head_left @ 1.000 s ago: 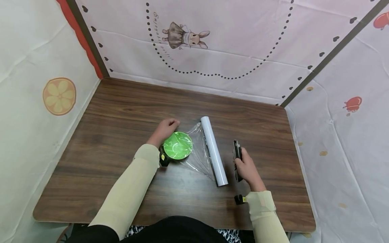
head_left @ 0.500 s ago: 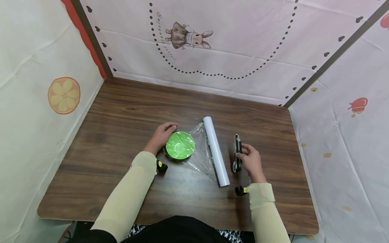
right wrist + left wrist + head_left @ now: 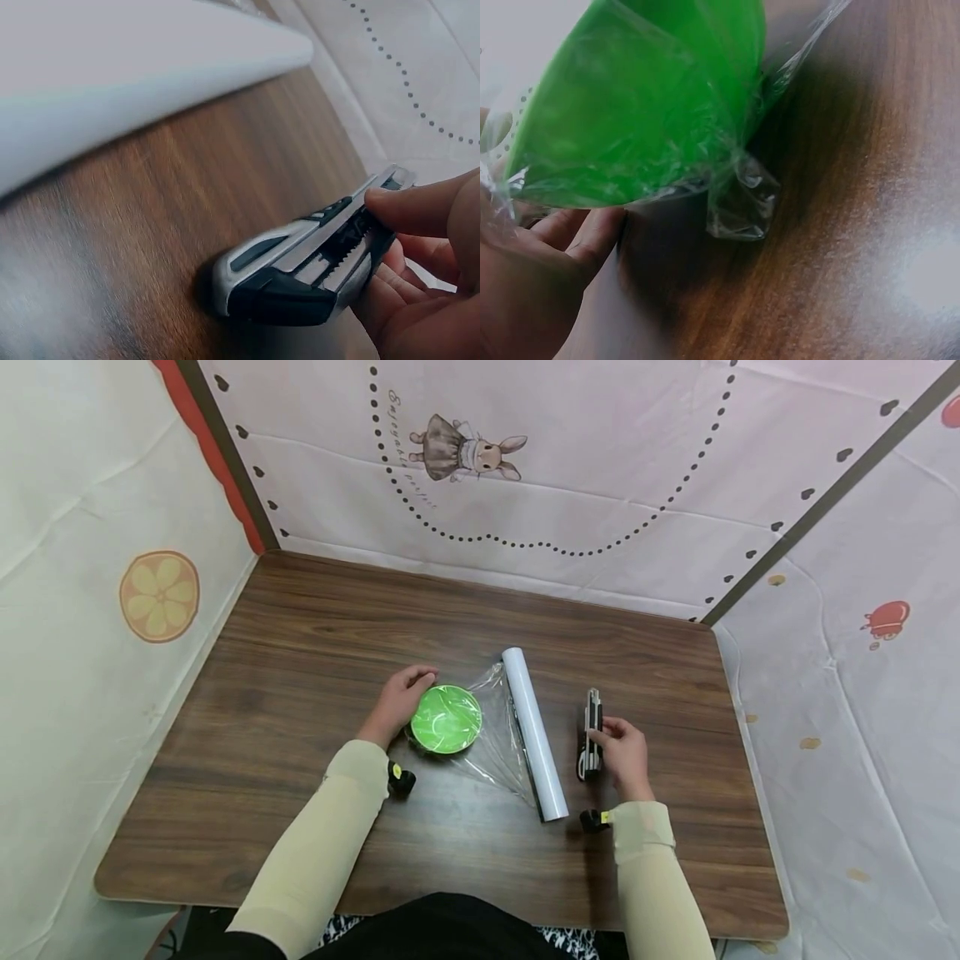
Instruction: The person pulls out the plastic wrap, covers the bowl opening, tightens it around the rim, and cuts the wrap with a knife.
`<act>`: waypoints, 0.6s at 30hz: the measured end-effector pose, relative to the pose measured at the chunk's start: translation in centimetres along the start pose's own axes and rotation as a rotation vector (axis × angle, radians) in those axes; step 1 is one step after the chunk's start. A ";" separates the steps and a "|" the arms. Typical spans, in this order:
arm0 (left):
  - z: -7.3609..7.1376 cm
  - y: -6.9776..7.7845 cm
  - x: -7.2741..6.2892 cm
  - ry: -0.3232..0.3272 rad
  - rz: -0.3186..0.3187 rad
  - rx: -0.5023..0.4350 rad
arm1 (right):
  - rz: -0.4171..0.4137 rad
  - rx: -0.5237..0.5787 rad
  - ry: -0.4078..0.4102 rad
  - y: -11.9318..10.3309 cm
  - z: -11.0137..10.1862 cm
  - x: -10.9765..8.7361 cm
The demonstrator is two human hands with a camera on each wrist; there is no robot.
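Observation:
A green bowl (image 3: 446, 719) with clear plastic wrap over it stands mid-table. My left hand (image 3: 396, 703) rests against its left side, fingers extended along the wall; in the left wrist view the fingers (image 3: 592, 236) reach behind the bowl and part of the hand lies behind film. The wrap (image 3: 491, 735) stretches right to a long white cling film roll (image 3: 536, 735). Right of the roll, my right hand (image 3: 624, 752) pinches a silver and black utility knife (image 3: 300, 262) between thumb and fingers. Its rear end is at or just above the tabletop; no blade is visible.
A brown wood-grain table (image 3: 322, 635) is enclosed by white printed cloth walls on three sides. A twisted tail of film (image 3: 742, 199) hangs off the bowl's near side. The table's front edge is close to my body.
My right hand has moved forward with the utility knife and turned it, so its silver face now shows upward. The left hand's fingers have straightened beside the bowl.

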State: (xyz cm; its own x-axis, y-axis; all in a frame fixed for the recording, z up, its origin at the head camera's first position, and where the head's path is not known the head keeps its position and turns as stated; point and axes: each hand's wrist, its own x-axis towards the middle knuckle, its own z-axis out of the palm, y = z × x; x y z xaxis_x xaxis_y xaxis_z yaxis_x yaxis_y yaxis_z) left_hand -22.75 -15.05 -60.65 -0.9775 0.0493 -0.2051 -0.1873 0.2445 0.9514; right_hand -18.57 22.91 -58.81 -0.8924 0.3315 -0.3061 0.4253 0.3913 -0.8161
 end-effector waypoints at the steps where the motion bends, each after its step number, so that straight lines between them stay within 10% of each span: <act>1: 0.1 0.0 0.0 -0.001 0.001 0.002 | 0.002 -0.017 0.007 0.1 0.0 0.2; 18: 0.9 -0.9 -0.7 -0.034 0.071 -0.174 | -0.063 -0.208 0.105 2.1 -0.6 1.3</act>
State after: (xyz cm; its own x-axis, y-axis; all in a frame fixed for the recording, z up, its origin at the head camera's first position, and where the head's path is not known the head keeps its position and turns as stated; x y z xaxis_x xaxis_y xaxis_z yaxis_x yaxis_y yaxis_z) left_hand -21.77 -14.46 -61.53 -0.9856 0.0934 -0.1409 -0.1348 0.0680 0.9885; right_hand -18.73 24.64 -60.61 -0.9021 0.3844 -0.1962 0.4010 0.5788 -0.7101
